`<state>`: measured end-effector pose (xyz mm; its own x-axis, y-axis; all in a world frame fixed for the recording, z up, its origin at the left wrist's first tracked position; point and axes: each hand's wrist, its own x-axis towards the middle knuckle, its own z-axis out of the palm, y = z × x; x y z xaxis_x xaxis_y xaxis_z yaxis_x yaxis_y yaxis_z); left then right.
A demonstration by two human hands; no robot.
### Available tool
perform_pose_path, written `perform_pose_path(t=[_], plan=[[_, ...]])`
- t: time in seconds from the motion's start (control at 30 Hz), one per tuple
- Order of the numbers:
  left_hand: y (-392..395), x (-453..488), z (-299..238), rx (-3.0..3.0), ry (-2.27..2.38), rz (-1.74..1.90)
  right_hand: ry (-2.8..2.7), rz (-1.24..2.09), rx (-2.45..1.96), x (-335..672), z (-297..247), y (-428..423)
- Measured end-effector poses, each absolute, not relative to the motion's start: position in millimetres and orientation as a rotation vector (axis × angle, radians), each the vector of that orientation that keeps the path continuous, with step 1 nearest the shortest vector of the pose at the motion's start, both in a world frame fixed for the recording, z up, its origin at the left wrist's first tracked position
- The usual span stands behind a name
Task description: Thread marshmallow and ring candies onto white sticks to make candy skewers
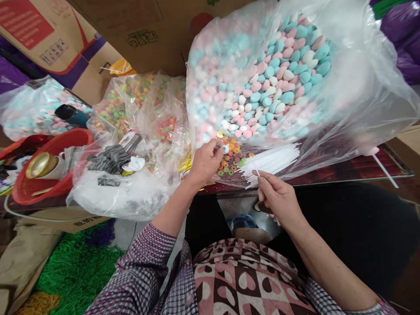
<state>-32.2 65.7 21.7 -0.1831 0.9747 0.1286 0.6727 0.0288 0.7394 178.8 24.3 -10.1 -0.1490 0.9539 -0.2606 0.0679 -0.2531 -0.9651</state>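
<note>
My left hand (207, 159) pinches a small white-and-blue piece (226, 149) between thumb and fingers, over a pile of coloured rings (233, 153) in orange, purple and green. To its right, my right hand (277, 194) is closed on a thin white stick (256, 172), held near its end and apart from the left hand. A bundle of white sticks (274, 158) lies on the table just beyond the right hand. Behind both hands, a large clear plastic bag (348, 96) lies open, full of pink, blue and white egg-shaped pieces (278, 83).
Left of my hands are bags of coloured rings (127, 96) and a white plastic bag (121, 192) with a grey striped cloth (110, 159). A red basin (24, 192) holds a golden bowl (39, 165). On the right, one stick with a pink top (385, 170) overhangs the table edge.
</note>
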Motion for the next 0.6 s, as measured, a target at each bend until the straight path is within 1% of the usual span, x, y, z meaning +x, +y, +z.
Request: perform_pose_path(t=[0.07, 0.13, 0.2, 0.3, 0.43, 0.53, 0.6], plan=[[65, -23, 23, 1.435, 1.639, 1.128, -1.188, 1.503, -1.33, 178, -7, 28], [61, -10, 22, 1.252, 1.389, 1.177, -1.131, 1.499, -1.291, 176, -1, 35], [55, 4, 20, 1.16, 1.27, 1.146, -1.098, 1.498, -1.254, 174, 4, 43], [48, 17, 14, 1.138, 1.23, 1.106, -1.114, 1.503, -1.229, 171, 7, 53], [56, 17, 13, 1.288, 1.305, 1.039, -1.039, 1.568, -1.211, 170, 2, 57], [77, 10, 20, 1.677, 1.586, 1.006, -0.949, 1.608, -1.211, 171, -3, 56], [96, 6, 23, 1.947, 1.832, 0.896, -0.929, 1.61, -1.206, 172, -6, 56]])
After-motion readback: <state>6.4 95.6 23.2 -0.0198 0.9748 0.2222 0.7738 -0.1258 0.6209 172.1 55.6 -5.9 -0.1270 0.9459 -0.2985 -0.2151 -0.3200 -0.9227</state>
